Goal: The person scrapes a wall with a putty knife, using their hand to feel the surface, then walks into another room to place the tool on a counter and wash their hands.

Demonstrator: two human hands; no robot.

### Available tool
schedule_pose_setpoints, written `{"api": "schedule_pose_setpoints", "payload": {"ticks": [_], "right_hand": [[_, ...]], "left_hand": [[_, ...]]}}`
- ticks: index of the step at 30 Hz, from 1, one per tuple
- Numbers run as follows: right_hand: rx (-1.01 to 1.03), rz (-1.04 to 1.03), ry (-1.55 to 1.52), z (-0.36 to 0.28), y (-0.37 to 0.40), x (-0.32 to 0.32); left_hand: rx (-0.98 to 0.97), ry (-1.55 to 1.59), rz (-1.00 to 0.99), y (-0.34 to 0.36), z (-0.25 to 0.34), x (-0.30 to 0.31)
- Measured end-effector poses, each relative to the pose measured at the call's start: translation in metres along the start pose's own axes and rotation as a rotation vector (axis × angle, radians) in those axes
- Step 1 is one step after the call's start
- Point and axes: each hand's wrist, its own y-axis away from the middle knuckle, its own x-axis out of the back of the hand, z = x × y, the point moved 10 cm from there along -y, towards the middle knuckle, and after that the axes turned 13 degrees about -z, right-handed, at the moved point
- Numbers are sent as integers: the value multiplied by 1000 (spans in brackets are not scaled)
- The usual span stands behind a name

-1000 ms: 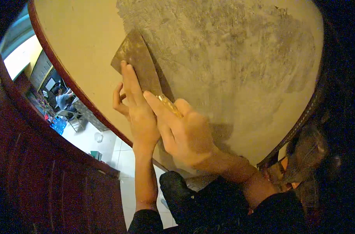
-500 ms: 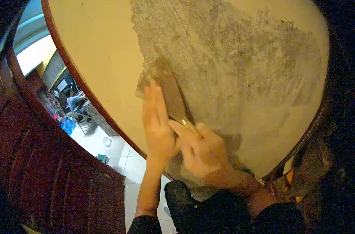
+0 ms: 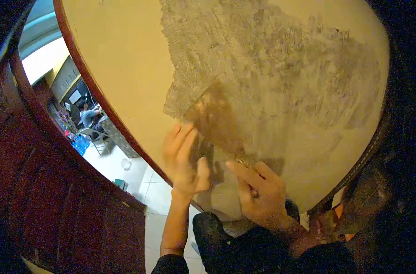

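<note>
In front of me is a yellow wall (image 3: 121, 59) with a large rough grey patch (image 3: 272, 59) across its middle and right. My right hand (image 3: 260, 192) grips a putty knife (image 3: 217, 118) by its handle, index finger stretched along it toward the ferrule. The broad blade points up and left, close over the patch near its left edge. My left hand (image 3: 184, 160) has its fingers apart and is empty, just left of the blade and near the lower yellow paint. Both the blade and the left fingers are blurred.
A dark red wooden door (image 3: 80, 201) stands on the left, beside the wall's red trim (image 3: 98, 93). Through the opening, a person (image 3: 89, 116) sits on a chair beyond the tiled floor (image 3: 160, 198). Blue water bottles (image 3: 81, 144) stand nearby.
The putty knife and my right hand have moved right and slightly down. My left hand has come off the blade's side, dropped a little and spread its thumb.
</note>
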Motion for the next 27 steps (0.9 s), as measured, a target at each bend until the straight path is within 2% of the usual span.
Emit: {"api": "schedule_pose_setpoints", "payload": {"ticks": [2, 3, 5, 6, 8, 9, 12, 14, 16, 17, 19, 20, 22, 23, 25, 26, 27], "right_hand": [[7, 66, -69, 8, 16, 8], [-12, 43, -90, 16, 27, 5], [-26, 9, -114, 20, 32, 2], [-6, 4, -127, 17, 32, 4], [14, -16, -144, 18, 37, 5], [6, -61, -168, 22, 39, 2], [-30, -126, -177, 26, 54, -5], [-57, -141, -152, 31, 63, -9], [-31, -58, -160, 33, 69, -4], [-44, -63, -160, 34, 71, -3], [-62, -130, -169, 37, 70, -8], [-68, -133, -172, 40, 72, -8], [-36, -239, -192, 42, 73, -20], [-40, -238, -191, 43, 74, -21], [-161, -132, -538, 60, 79, -23], [-159, -131, -535, 66, 86, -28], [-247, -131, -630, 81, 100, -40]], "left_hand": [[135, 227, 373, 33, -11, 24], [138, 220, 380, 36, -3, 20], [505, 727, 497, 54, -35, 1], [524, 720, 503, 54, -32, 3], [777, 894, 336, 59, -39, -24], [828, 898, 277, 63, -40, -33], [798, 954, 233, 71, -40, -53], [849, 1076, 232, 80, -27, -68], [861, 1374, 342, 91, -16, -85], [873, 1378, 337, 104, -17, -93], [730, 1042, 131, 114, -16, -97], [736, 1042, 127, 111, -12, -94], [983, 1160, 49, 111, -6, -101], [983, 1163, 45, 106, -5, -99], [922, 1456, 268, 98, -9, -97], [919, 1460, 268, 97, -13, -98], [913, 1485, 260, 97, -15, -99]]}}
